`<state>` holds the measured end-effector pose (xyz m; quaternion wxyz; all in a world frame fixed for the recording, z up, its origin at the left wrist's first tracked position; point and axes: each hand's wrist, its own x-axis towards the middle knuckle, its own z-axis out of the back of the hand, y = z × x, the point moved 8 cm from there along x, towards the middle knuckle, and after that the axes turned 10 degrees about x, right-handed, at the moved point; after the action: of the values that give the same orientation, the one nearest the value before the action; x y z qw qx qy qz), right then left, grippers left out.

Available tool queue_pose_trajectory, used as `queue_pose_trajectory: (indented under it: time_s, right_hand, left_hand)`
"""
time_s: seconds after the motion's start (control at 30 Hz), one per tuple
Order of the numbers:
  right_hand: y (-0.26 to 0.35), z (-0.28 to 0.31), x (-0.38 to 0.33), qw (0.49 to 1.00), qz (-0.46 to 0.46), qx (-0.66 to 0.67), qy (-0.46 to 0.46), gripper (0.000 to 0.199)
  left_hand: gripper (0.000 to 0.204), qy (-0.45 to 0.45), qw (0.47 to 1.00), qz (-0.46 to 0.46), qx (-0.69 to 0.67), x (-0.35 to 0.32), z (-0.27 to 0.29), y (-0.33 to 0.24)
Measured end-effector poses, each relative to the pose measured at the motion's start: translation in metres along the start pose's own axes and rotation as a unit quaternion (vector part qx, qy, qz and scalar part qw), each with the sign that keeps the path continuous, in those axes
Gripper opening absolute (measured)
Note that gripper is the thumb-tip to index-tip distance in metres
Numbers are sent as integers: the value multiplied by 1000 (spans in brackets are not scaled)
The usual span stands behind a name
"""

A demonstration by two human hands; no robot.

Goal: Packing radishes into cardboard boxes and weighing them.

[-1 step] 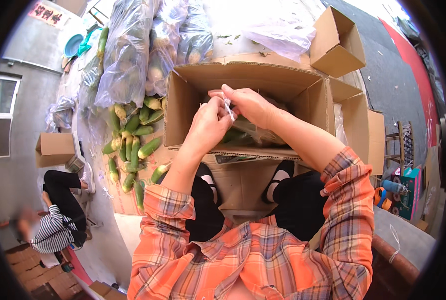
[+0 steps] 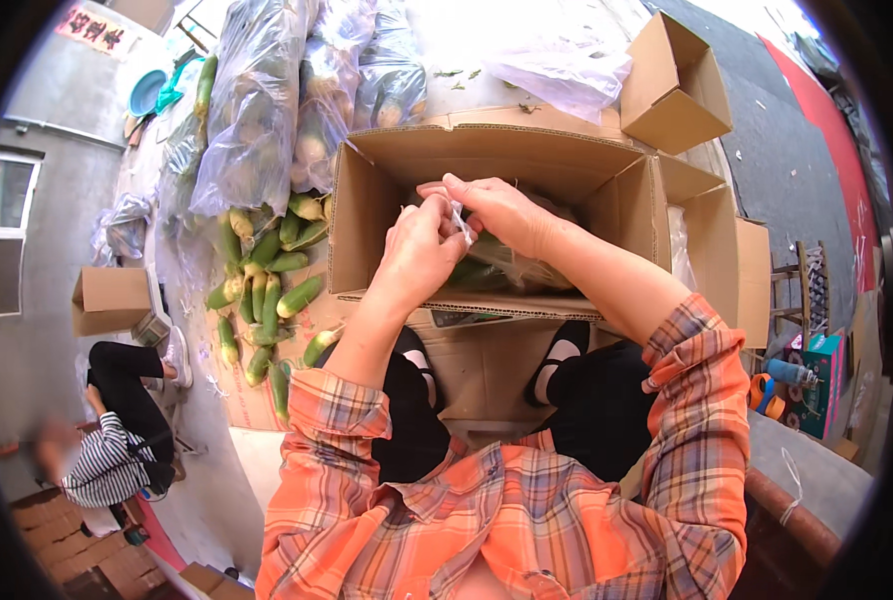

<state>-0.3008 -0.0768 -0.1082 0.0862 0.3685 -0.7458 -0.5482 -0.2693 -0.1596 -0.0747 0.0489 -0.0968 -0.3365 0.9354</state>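
Over an open cardboard box [image 2: 507,145], my left hand [image 2: 419,248] and my right hand [image 2: 507,213] meet with closed fingers. Between them they pinch the gathered, twisted white neck of a clear plastic bag [image 2: 522,268]. The bag lies inside the box, and green produce shows dimly through it; my hands and forearms hide part of it. To the left of the box, several green radishes [image 2: 267,290] with pale ends lie loose on flattened cardboard.
Large clear bags [image 2: 252,110] full of radishes stand at the back left. More cardboard boxes [image 2: 672,90] are at the right. A blue-handled tool with an orange loop [image 2: 767,395] lies far right. A person in a striped top [image 2: 112,465] sits at the far left.
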Motion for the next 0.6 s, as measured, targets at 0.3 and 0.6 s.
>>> queue_pose_trajectory:
  time_s: [0.3,0.6]
  right_hand:
    - [16,25,-4,945,55,-310,-90,49]
    - [-18,61,-11,895,-49,-420,-144,26]
  left_hand:
    - [22,75,995,-5,68,26,-8,11]
    - [21,167,956,41,238,85,-24,49]
